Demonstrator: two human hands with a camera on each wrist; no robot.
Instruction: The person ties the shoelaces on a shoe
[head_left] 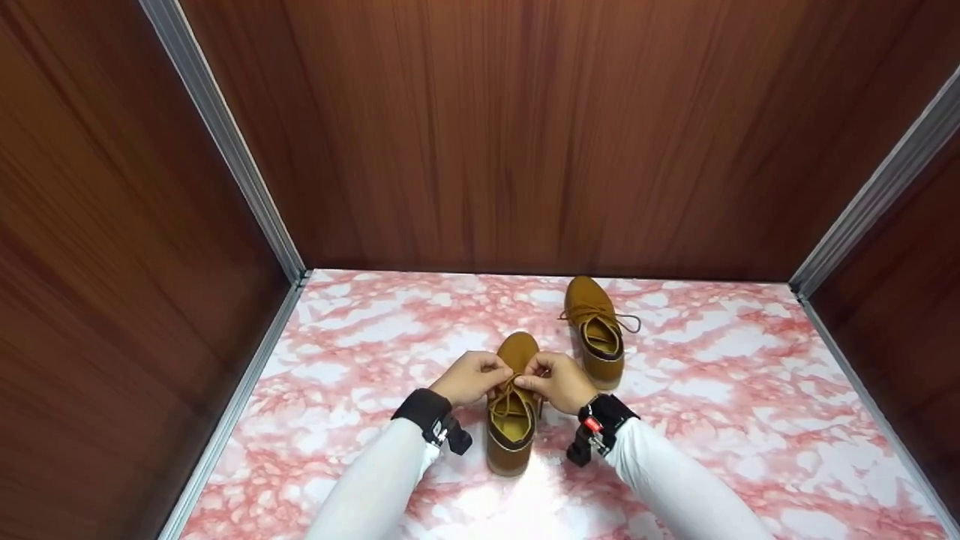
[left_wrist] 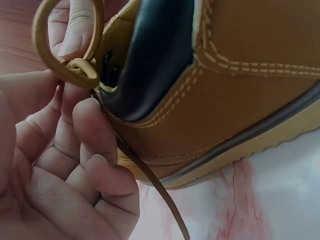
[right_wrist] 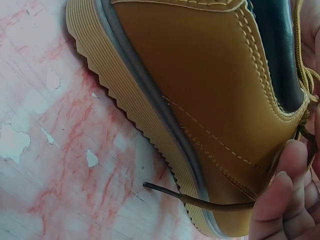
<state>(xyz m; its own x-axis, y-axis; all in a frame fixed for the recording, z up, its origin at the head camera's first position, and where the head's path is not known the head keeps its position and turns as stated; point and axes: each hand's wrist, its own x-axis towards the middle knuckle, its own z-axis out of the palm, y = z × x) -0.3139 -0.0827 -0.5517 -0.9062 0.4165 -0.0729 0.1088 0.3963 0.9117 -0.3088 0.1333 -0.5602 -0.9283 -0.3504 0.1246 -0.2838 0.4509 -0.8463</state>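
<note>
A tan lace-up shoe (head_left: 508, 459) stands upright on the surface, its toe pointing away from me. My left hand (head_left: 469, 378) and right hand (head_left: 561, 382) meet over its lacing, thumbs and forefingers pinching the shoelace. In the left wrist view, a loop of the shoelace (left_wrist: 38, 35) rises above a knot at the fingertips, and one loose end hangs down the shoe's side. The right wrist view shows another lace end (right_wrist: 215, 205) trailing past the sole below my right fingers (right_wrist: 272, 200). Most of the right hand's grip lies outside that view.
A matching tan shoe (head_left: 603, 370) stands farther back on the right, its lace spread to both sides. The red-and-white marbled surface (head_left: 360, 435) is bordered by brown wood-look panels (head_left: 495, 150) at the back and sides, with grey metal strips (head_left: 225, 135) at the corners.
</note>
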